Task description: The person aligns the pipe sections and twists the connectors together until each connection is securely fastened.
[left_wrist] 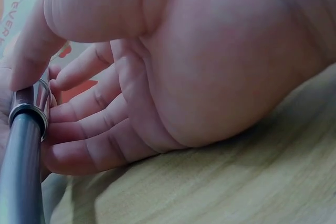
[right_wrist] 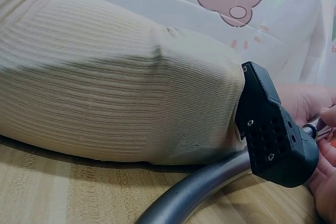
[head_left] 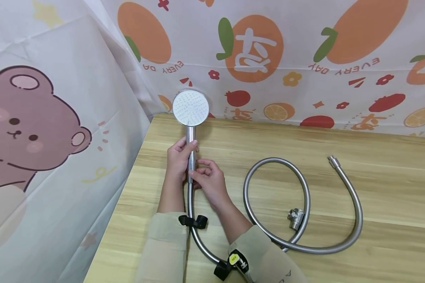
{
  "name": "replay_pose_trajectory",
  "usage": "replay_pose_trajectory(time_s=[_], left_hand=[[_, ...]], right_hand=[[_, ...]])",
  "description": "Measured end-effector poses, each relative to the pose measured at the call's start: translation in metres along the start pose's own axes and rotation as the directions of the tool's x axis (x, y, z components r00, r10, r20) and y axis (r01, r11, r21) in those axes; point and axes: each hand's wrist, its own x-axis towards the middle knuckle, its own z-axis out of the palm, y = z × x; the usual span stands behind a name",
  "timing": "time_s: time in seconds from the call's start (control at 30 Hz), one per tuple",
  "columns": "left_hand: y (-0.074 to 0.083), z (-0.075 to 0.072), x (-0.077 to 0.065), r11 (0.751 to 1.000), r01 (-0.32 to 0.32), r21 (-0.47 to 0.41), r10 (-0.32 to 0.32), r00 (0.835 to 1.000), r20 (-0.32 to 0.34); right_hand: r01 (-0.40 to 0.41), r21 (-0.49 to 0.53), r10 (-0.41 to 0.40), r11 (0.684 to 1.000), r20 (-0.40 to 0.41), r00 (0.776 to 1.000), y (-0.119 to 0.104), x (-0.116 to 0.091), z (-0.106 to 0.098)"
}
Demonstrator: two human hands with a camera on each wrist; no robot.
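Observation:
A chrome shower head (head_left: 190,108) with a round white face points up at the far left of the table. My left hand (head_left: 177,161) grips its handle (head_left: 192,134) from the left, thumb over the front. Just below, my right hand (head_left: 212,182) pinches the handle's lower end, where the metal shower hose (head_left: 190,200) joins. In the left wrist view, the right thumb presses the top near the joint's collar (left_wrist: 29,111), and the other fingers reach behind it. The right wrist view shows part of the left hand (right_wrist: 302,103) beyond the black camera mount.
Over the table (head_left: 393,188) the hose loops right, its free end fitting (head_left: 334,161) pointing away. A chrome angled connector (head_left: 296,217) lies inside the loop, against the hose. A fruit-print cloth (head_left: 205,35) hangs behind; a bear-print cloth (head_left: 102,90) covers the left.

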Motion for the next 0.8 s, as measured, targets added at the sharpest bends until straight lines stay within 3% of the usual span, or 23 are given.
replay_pose_trajectory(time_s=[0.2, 0.5, 0.8], left_hand=[[0.0002, 0.0001, 0.0002, 1.000, -0.006, 0.007, 0.006, 1.000, -0.006], [0.0025, 0.0017, -0.0021, 0.999, -0.003, 0.033, 0.003, 1.000, -0.016], [0.0014, 0.0001, -0.0005, 1.000, 0.001, 0.005, -0.001, 1.000, -0.017]], right_hand=[[-0.034, -0.006, 0.034, 0.999, 0.010, 0.999, -0.0015, -0.0002, 0.0000], [-0.014, -0.022, 0.014, 1.000, 0.013, 1.000, 0.0008, 0.0001, -0.0001], [-0.019, -0.017, 0.019, 1.000, 0.014, 1.000, -0.0015, 0.0001, 0.0002]])
